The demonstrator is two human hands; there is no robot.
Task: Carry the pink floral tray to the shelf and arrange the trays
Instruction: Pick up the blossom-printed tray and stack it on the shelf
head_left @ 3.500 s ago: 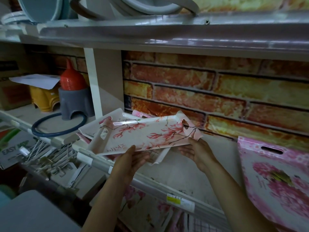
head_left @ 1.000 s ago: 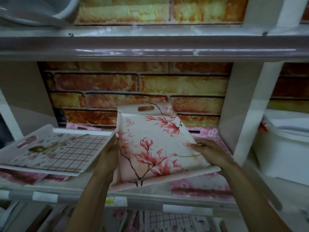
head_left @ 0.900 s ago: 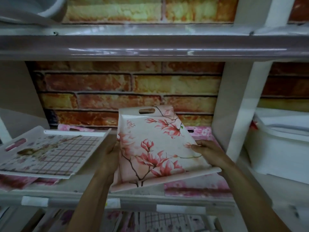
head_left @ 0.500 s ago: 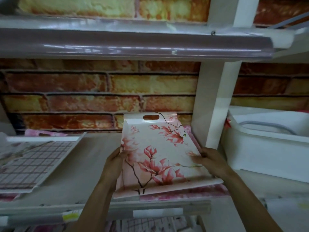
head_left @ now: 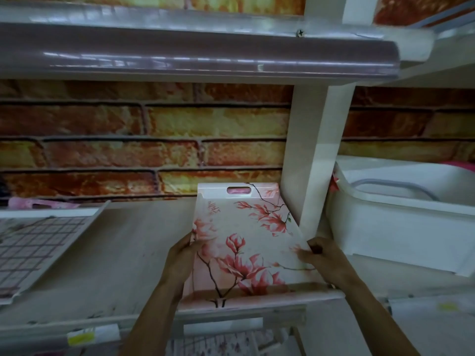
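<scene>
The pink floral tray (head_left: 244,242), white with red-pink blossoms and a cut-out handle at its far end, lies lengthwise on the shelf (head_left: 123,255) at the right end, against the white divider post (head_left: 316,160). My left hand (head_left: 183,258) grips its left edge. My right hand (head_left: 323,260) grips its right edge, thumb on top. Another pink tray shows through the handle slot beneath it. A checked-pattern tray (head_left: 33,247) lies tilted at the left edge of the same shelf, over a pink tray (head_left: 38,203).
A brick-pattern wall (head_left: 144,140) backs the shelf. An upper shelf edge (head_left: 195,55) overhangs close above. A white plastic bin (head_left: 403,217) stands in the compartment right of the post. More trays sit on the level below (head_left: 218,341). Price labels are on the shelf rail.
The floral tray has shifted right along the shelf and down, from above the pink tray to flat against the divider post. Both hands kept hold of its edges.
</scene>
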